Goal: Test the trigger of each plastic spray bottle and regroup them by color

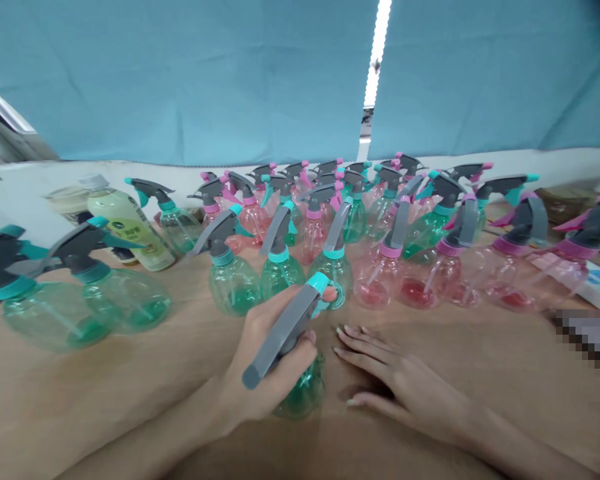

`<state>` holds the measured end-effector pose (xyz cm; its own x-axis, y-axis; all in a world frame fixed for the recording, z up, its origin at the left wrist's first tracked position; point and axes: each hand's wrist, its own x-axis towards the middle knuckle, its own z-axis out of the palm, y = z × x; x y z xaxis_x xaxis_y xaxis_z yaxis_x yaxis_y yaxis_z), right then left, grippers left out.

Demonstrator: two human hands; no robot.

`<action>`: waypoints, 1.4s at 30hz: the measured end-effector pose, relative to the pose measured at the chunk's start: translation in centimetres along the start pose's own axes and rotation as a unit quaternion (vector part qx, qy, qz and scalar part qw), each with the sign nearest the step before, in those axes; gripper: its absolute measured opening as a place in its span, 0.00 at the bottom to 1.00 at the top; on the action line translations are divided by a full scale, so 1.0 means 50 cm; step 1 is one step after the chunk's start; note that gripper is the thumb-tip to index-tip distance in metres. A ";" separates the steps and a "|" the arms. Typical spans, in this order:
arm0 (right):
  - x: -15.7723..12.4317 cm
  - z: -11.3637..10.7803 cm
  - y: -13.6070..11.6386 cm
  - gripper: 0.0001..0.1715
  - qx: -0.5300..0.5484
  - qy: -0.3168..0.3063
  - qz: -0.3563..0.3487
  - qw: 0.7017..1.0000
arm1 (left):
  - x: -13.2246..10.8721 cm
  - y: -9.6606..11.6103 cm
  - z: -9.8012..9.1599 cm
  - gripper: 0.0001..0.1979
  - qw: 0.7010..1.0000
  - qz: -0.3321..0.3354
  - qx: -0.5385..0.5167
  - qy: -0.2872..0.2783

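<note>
My left hand (273, 363) is wrapped round the neck and trigger of a green spray bottle (303, 393) with a grey head and teal nozzle. The bottle stands near the table's front, partly hidden by the hand. Just to its right, my right hand (400, 373) rests on the wood with fingers stretched out, holding nothing. Beyond the hands stand more green spray bottles (235, 283) and pink spray bottles (380, 280). Some have a little coloured liquid at the bottom.
Two green spray bottles (127, 300) stand at the left of the wooden table (180, 387). Behind them is a yellowish bottle with a white cap (130, 227). A blurred-out object (593, 337) lies at the right edge. A blue sheet (220, 80) hangs behind.
</note>
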<state>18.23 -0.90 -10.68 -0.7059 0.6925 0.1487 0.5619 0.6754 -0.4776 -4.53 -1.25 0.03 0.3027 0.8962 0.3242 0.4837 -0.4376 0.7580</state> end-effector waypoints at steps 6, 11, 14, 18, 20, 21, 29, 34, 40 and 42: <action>-0.002 -0.001 0.000 0.33 -0.012 0.000 0.011 1.000 | 0.004 -0.001 0.000 0.12 1.000 0.013 -0.002 0.006; -0.001 -0.005 0.000 0.33 -0.008 -0.009 0.019 1.000 | 0.004 -0.004 0.001 0.16 1.000 0.008 -0.010 0.002; 0.000 -0.007 0.001 0.34 0.007 -0.006 0.019 1.000 | 0.007 -0.014 -0.003 0.14 1.000 -0.005 0.000 -0.009; 0.001 -0.009 0.001 0.34 0.011 -0.009 0.013 1.000 | 0.021 -0.030 -0.011 0.17 0.999 -0.033 -0.038 0.013; 0.001 -0.009 0.001 0.33 0.004 -0.011 0.019 1.000 | 0.027 -0.034 -0.013 0.19 0.996 -0.046 -0.067 0.025; 0.001 -0.009 0.001 0.32 -0.001 -0.013 0.022 1.000 | 0.029 -0.034 -0.013 0.20 0.996 -0.049 -0.074 0.026; 0.000 -0.003 0.006 0.31 -0.032 -0.018 0.019 0.999 | 0.027 -0.037 -0.004 0.18 0.993 -0.060 -0.096 0.042; 0.005 0.001 0.010 0.28 -0.026 0.012 0.012 1.000 | 0.033 -0.031 -0.009 0.18 0.994 -0.059 -0.088 0.015; 0.006 0.003 0.015 0.27 -0.029 0.027 0.000 0.999 | 0.033 -0.032 -0.010 0.19 0.994 -0.066 -0.087 0.019; 0.004 0.004 0.016 0.27 -0.029 0.027 0.000 0.999 | 0.031 -0.032 -0.010 0.20 0.994 -0.055 -0.094 0.019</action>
<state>18.42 -0.28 -11.21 -0.6827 0.7038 0.1964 0.5865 0.6882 -0.4271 -5.23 0.84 -0.39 0.2234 0.9415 0.2524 0.3483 -0.3190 0.8814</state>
